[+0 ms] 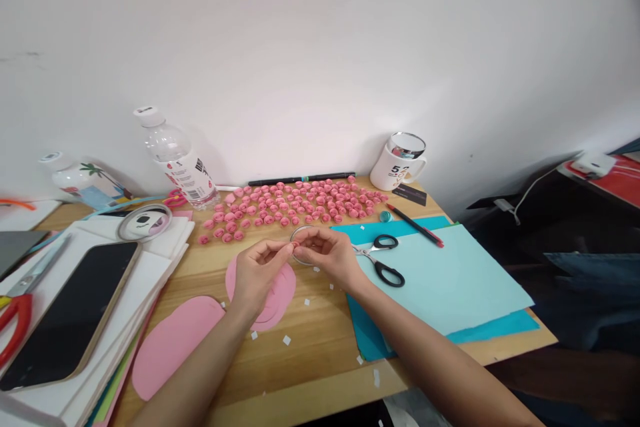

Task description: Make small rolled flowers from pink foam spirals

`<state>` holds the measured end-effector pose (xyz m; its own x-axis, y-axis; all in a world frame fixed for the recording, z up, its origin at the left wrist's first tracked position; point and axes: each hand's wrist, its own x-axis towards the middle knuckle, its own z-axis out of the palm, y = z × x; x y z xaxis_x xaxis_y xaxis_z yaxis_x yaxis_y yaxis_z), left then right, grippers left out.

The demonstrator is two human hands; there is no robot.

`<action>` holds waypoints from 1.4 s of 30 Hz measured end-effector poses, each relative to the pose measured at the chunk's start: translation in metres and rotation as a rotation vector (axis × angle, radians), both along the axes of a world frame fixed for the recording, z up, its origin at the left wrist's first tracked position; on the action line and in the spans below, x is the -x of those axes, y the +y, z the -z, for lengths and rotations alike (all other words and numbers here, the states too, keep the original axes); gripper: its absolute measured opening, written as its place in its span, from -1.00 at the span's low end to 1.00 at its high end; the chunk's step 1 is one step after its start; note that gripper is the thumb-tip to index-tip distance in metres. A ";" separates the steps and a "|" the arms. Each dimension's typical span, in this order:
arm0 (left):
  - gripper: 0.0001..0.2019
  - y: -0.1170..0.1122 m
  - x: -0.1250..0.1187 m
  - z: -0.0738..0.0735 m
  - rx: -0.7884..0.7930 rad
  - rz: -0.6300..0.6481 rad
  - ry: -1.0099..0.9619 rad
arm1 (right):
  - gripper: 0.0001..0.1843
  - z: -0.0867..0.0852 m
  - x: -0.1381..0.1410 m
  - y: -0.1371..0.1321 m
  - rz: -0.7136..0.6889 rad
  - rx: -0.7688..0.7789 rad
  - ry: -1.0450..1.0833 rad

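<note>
My left hand (260, 273) and my right hand (330, 253) meet fingertip to fingertip over the table. Both are closed in a pinch on a small pink paper roll (295, 245), mostly hidden by the fingers. Under my left hand lie pink paper circles (283, 293), some cut into a spiral. A ring-shaped object (301, 260), perhaps a tape roll, shows partly behind my fingers. Beyond the hands spreads a crowd of small rolled pink paper roses (300, 200). Black-handled scissors (387, 273) rest just right of my right hand.
At right are light blue sheets (460, 280), a pen (417, 225) and a mug (397, 163). A water bottle (183, 163) stands back left. A phone (75, 313) and red-handled scissors (17, 320) lie on the left paper stack. More pink circles (175, 343) lie near the front.
</note>
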<state>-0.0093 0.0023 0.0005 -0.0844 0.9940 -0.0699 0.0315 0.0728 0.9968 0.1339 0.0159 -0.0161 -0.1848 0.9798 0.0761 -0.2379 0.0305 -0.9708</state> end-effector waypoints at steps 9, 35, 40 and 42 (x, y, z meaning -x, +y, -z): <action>-0.75 -0.001 -0.001 0.001 -0.016 -0.046 0.000 | -0.85 0.004 -0.001 0.000 0.034 -0.106 -0.117; -0.87 -0.004 -0.003 0.002 -0.037 -0.037 0.108 | -0.73 0.008 0.001 0.001 -0.001 0.030 -0.074; -0.89 -0.006 -0.005 -0.001 -0.122 -0.077 0.185 | -0.80 0.006 0.005 -0.002 0.021 0.001 -0.042; -0.88 -0.006 -0.006 0.000 -0.129 -0.067 0.183 | -0.85 0.002 0.005 -0.003 0.056 -0.023 -0.047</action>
<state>-0.0036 -0.0041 0.0008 -0.1502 0.9854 0.0802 0.2120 -0.0471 0.9761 0.1285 0.0130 -0.0184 -0.1335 0.9868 0.0912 -0.1899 0.0648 -0.9797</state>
